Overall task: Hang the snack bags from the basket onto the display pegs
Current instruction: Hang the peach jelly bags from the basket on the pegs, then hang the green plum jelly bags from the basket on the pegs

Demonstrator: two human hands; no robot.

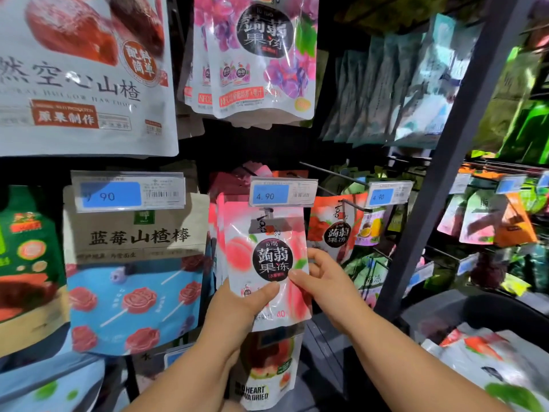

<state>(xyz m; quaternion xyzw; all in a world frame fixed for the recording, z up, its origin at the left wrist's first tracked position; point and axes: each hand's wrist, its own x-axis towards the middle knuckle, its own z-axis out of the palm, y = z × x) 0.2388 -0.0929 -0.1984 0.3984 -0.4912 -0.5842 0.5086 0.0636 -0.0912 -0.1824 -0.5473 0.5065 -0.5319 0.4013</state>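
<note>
A pink and white peach jelly snack bag (261, 233) hangs at the front of a row of like bags, under a peg with a blue 4.90 price tag (282, 193). My left hand (240, 304) grips its lower left part, thumb on the front. My right hand (320, 278) pinches its right edge, thumb on the black round label. The bag's top sits just behind the price tag, so the peg hole is hidden. At the bottom right, the dark basket (487, 310) holds more snack bags (481, 352).
A blueberry hawthorn bag (133, 272) hangs to the left, a strawberry jelly bag (335, 230) on a peg (332, 172) to the right. Purple jelly bags (261, 58) hang above. A dark slanted shelf post (445, 162) stands on the right. A guava bag (264, 373) hangs below.
</note>
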